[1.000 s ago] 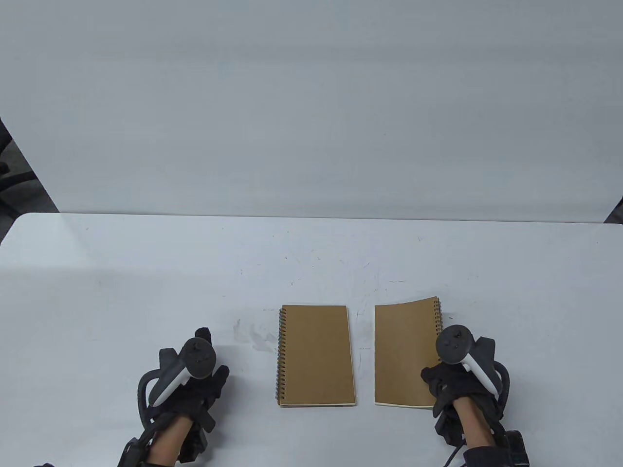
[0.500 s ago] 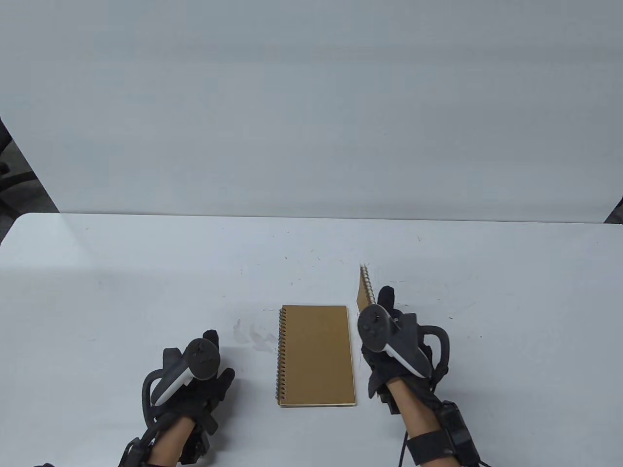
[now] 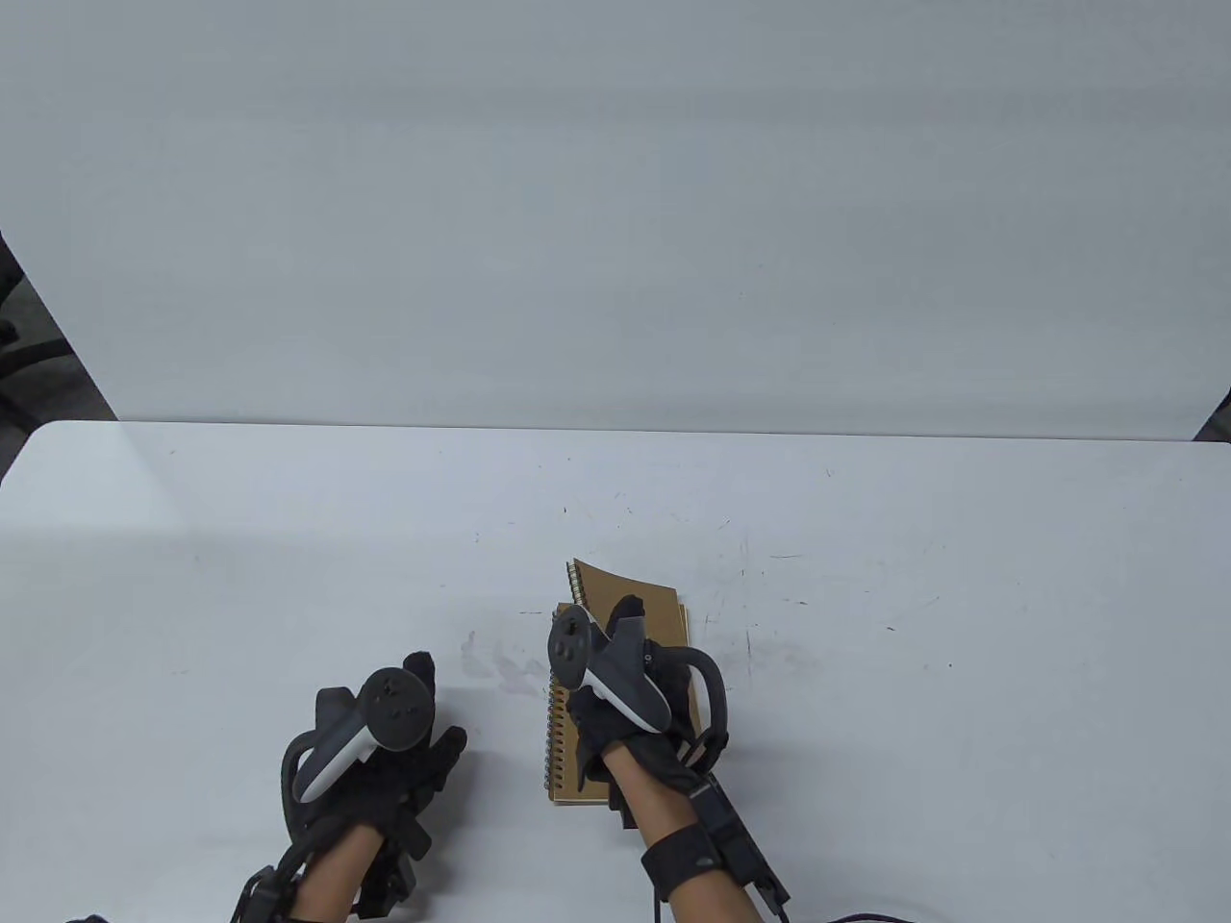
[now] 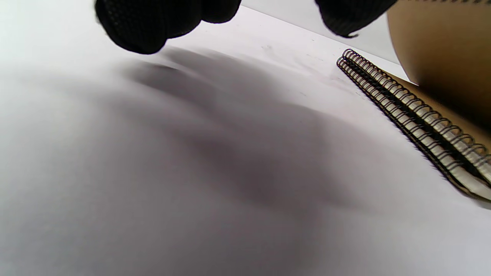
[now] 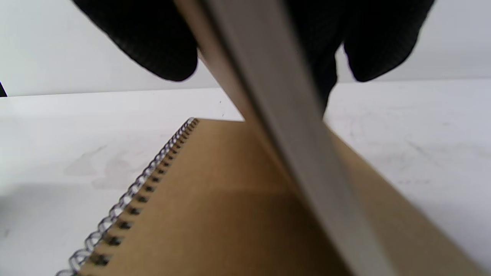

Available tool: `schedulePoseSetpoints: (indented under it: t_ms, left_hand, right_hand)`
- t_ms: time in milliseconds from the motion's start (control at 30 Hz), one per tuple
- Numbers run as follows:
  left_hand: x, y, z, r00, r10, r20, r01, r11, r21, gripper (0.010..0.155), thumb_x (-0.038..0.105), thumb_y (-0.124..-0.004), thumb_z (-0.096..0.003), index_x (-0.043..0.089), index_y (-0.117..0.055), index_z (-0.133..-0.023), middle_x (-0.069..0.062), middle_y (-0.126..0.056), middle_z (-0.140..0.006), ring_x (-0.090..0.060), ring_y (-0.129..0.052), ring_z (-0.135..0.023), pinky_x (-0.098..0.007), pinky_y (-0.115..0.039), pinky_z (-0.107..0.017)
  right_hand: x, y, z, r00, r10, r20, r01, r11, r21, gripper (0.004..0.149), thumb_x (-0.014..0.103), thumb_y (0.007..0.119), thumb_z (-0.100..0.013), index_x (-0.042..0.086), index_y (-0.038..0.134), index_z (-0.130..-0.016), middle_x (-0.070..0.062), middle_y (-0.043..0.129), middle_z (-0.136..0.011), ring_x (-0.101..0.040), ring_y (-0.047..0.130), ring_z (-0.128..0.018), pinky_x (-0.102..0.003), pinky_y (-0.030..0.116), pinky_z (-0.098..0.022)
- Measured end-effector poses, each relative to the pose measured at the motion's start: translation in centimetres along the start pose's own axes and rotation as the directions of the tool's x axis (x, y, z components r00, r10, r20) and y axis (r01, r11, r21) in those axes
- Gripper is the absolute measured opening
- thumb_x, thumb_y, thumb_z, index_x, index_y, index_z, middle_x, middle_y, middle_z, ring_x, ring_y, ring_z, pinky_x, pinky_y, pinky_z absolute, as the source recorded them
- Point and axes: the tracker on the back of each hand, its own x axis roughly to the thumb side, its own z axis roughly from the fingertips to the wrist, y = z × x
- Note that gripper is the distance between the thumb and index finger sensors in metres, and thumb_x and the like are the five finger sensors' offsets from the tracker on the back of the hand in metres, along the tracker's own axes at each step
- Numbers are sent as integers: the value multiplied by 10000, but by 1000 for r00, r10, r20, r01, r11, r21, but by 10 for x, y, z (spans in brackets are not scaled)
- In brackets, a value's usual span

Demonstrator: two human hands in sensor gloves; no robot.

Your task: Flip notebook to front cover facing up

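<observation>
Two brown spiral notebooks sit at the table's front middle. One notebook (image 3: 563, 764) lies flat with its spiral on the left. My right hand (image 3: 630, 635) grips the second notebook (image 3: 630, 588) and holds it tilted just above the flat one, spiral toward the left. In the right wrist view the held notebook's page edge (image 5: 284, 115) runs between my fingers (image 5: 153, 42), above the flat notebook (image 5: 199, 207). My left hand (image 3: 423, 726) rests on the table left of the notebooks and holds nothing. The left wrist view shows the flat notebook's spiral (image 4: 414, 115) and the held cover (image 4: 441, 46).
The white table (image 3: 240, 577) has light scuff marks near its middle. A white wall panel (image 3: 615, 212) stands behind its far edge. Dark chair parts (image 3: 14, 346) show at the far left.
My right hand lifted the right-hand notebook by its spiral side, turned it over leftward and carried it above the left notebook. My left hand barely moved.
</observation>
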Motion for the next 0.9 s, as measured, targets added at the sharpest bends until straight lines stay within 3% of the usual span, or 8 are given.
schedulePoseSetpoints:
  t_ms: [233,267,300,433,733,900]
  left_hand:
    - [-1,1,0,1000,11,0,-11,1000,-5,864,497,-617,-591,203,3,-1115,-245,-345,-1180,-544,-533,-1019,-596,-660,-671]
    - [-1,1,0,1000,13,1,-13,1000,-8,863,498,-616,-592,204,5,-1115,-244,-343,-1180,-544,-531,-1020,-596,-659,-672]
    - [-2,1,0,1000,19,0,-19,1000,-8,863,499,-615,-592,204,5,-1115,-243,-339,-1181,-543,-529,-1022,-597,-657,-673]
    - [-3,2,0,1000,27,3,-27,1000,-5,862,496,-615,-593,205,6,-1114,-243,-336,-1182,-547,-522,-1023,-604,-648,-677]
    - [1,3,1,995,15,94,-17,1000,12,880,523,-616,-587,239,32,-1110,-214,-306,-1199,-535,-478,-1056,-670,-581,-686]
    - [2,1,-1,992,-15,122,19,999,-33,899,559,-612,-579,245,43,-1107,-212,-240,-1212,-547,-390,-1087,-729,-504,-687]
  right_hand:
    - [16,39,-13,999,2,-39,3,992,122,838,409,767,-513,-86,377,-1066,-78,887,-666,-292,955,-556,-623,674,-563]
    - [18,42,-13,1000,2,-29,2,988,155,847,461,715,-530,-88,361,-1069,-109,890,-695,-321,940,-580,-633,660,-569]
    - [18,44,-13,999,-17,-45,24,983,179,789,405,676,-548,-79,333,-1068,-125,872,-733,-328,923,-598,-630,643,-579]
    - [9,36,-10,998,-56,-29,60,988,145,785,421,666,-554,-69,337,-1072,-133,872,-755,-322,934,-623,-634,640,-578]
    - [-65,-8,19,978,-199,65,197,980,42,749,437,655,-559,-26,389,-1084,-195,849,-836,-406,902,-709,-666,601,-588]
    - [-124,-14,38,986,-153,69,151,988,32,712,451,645,-562,6,455,-1085,-229,833,-876,-445,877,-744,-695,571,-592]
